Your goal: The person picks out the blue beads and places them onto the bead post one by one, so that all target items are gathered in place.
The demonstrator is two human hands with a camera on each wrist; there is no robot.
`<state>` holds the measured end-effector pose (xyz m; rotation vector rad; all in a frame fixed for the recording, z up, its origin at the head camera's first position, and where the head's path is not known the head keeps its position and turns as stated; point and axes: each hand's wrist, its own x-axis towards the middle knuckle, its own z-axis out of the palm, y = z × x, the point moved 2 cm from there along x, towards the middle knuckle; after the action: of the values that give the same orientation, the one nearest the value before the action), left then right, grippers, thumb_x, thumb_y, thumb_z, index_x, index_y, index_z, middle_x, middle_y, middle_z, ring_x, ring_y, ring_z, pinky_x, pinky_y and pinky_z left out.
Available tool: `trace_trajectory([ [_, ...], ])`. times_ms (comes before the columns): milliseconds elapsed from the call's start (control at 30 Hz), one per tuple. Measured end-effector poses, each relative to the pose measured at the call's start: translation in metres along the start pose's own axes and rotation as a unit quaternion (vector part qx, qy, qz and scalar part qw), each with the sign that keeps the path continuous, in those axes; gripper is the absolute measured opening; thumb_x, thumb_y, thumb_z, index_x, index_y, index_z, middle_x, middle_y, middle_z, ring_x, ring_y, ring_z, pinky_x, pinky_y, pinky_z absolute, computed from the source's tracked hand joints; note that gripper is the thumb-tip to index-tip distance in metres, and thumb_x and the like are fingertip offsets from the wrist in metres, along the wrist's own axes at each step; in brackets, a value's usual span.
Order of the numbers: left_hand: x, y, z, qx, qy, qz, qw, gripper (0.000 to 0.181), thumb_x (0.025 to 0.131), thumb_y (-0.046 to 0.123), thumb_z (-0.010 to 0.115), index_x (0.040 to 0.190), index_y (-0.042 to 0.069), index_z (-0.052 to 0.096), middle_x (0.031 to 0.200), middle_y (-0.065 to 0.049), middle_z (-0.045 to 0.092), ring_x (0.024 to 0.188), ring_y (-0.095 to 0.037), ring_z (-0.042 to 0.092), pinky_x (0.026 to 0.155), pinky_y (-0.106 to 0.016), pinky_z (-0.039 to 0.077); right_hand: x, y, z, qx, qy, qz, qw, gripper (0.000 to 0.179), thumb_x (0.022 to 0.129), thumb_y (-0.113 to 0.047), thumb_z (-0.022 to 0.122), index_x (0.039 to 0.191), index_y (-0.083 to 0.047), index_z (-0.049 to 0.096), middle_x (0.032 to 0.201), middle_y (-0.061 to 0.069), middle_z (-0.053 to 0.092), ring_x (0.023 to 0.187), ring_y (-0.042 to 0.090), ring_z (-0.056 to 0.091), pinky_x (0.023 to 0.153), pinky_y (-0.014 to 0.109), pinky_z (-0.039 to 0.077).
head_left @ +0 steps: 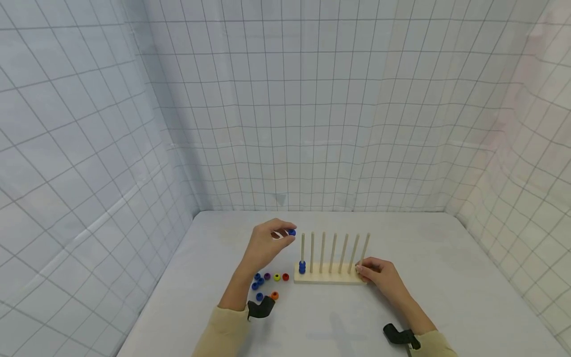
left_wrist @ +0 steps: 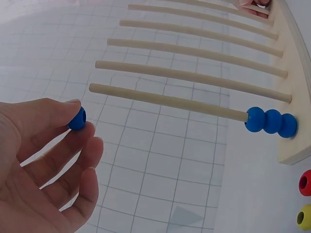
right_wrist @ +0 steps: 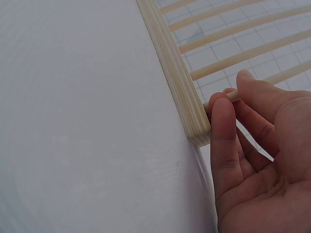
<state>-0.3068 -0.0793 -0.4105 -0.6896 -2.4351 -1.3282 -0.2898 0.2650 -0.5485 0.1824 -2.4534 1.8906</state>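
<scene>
In the head view, the left hand (head_left: 265,243) pinches a partly covered blue bead (head_left: 292,232) near the first peg's (head_left: 303,248) tip; the right hand (head_left: 382,278) pinches the end peg (head_left: 366,244) of the rack (head_left: 327,280) on the bench (head_left: 339,317). In the left wrist view, red (left_wrist: 305,183) and yellow beads (left_wrist: 304,217) are cut off. In the right wrist view, fingers hide part of the end peg.

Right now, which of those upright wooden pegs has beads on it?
The leftmost peg, the one nearest the left hand: three blue beads sit stacked at its base, while no beads show on the other six pegs.
</scene>
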Motion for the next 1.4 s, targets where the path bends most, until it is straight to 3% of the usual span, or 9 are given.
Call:
trace_trajectory([
  [400, 0.004, 0.009, 0.006, -0.016, 0.003, 0.006, 0.9998, 0.023, 0.090, 0.015, 0.077, 0.112, 0.020, 0.075, 0.102, 0.015, 0.068, 0.090, -0.004, 0.062, 0.082, -0.032, 0.054, -0.001, -0.001, -0.001, 0.006, 0.001, -0.002, 1.0000, 0.026, 0.091, -0.026, 0.077, 0.102, -0.002, 0.074, 0.082, 0.014, 0.068, 0.070, 0.017, 0.061, 0.062, 0.027, 0.054],
  [633, 0.005, 0.013, 0.012, -0.025, -0.006, 0.006, 0.9997, 0.022, 0.091, 0.017, 0.077, 0.112, 0.020, 0.075, 0.102, 0.010, 0.070, 0.090, -0.005, 0.062, 0.083, -0.032, 0.054, -0.001, 0.001, -0.001, 0.002, -0.001, -0.003, 1.0000, 0.027, 0.091, -0.027, 0.076, 0.102, -0.003, 0.074, 0.081, 0.014, 0.067, 0.069, 0.017, 0.060, 0.061, 0.027, 0.053],
  [800, 0.006, 0.012, 0.018, -0.020, -0.013, 0.006, 0.9997, 0.023, 0.091, 0.016, 0.077, 0.113, 0.020, 0.074, 0.104, 0.006, 0.070, 0.091, -0.006, 0.062, 0.083, -0.032, 0.054, -0.001, 0.004, 0.000, 0.000, 0.000, 0.002, 1.0000, 0.027, 0.091, -0.029, 0.077, 0.102, -0.004, 0.074, 0.082, 0.014, 0.067, 0.070, 0.017, 0.060, 0.061, 0.027, 0.052],
  [1133, 0.006, 0.010, 0.022, -0.018, -0.018, -0.008, 0.9996, 0.022, 0.090, 0.017, 0.077, 0.112, 0.020, 0.075, 0.099, 0.014, 0.067, 0.090, -0.006, 0.061, 0.084, -0.031, 0.053, -0.001, 0.002, 0.000, 0.000, -0.001, 0.004, 1.0000, 0.027, 0.091, -0.029, 0.077, 0.102, -0.005, 0.074, 0.083, 0.015, 0.067, 0.070, 0.018, 0.060, 0.061, 0.027, 0.053],
  [1400, 0.005, 0.008, 0.023, -0.025, -0.015, -0.014, 0.9995, 0.021, 0.090, 0.016, 0.078, 0.110, 0.021, 0.075, 0.098, 0.013, 0.068, 0.089, -0.007, 0.062, 0.083, -0.032, 0.053, -0.001, 0.001, 0.000, -0.003, 0.003, 0.004, 1.0000, 0.025, 0.091, -0.028, 0.077, 0.101, -0.006, 0.074, 0.082, 0.013, 0.067, 0.070, 0.017, 0.060, 0.060, 0.027, 0.052],
])
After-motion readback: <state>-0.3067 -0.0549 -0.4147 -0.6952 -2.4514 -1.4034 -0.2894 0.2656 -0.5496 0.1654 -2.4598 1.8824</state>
